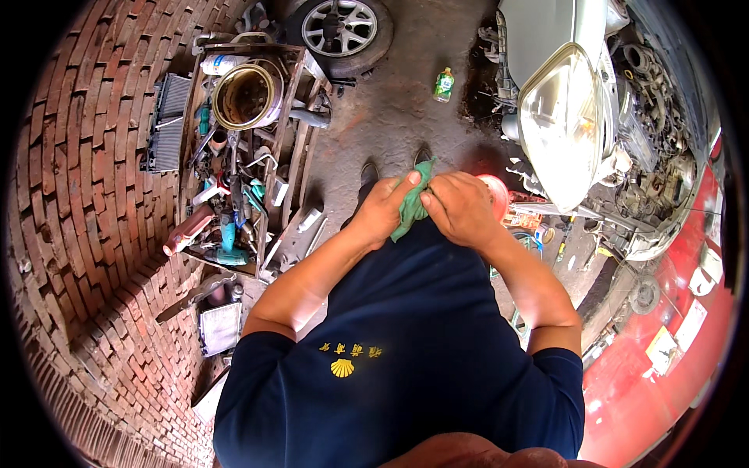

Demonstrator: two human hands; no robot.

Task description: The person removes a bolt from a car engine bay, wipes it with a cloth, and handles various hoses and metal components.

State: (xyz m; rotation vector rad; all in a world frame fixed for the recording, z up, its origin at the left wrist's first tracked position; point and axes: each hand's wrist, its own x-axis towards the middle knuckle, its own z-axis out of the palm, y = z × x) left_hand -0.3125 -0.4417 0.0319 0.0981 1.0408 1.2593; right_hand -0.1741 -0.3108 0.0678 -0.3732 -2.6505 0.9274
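A green cloth (411, 204) is to the right of the rack (293, 82), in front of the dark shirt (413, 312). The left hand (384, 207) has its grip closed on the cloth's near-rack side, and the right hand (466, 209) clenches its other side. On the rack are an open can (275, 97) and a teal tool (228, 232). A wheel (360, 40) lies just beyond the rack's far end; a bottle (443, 84) and then a headlight (559, 125) are well to the rack's right.
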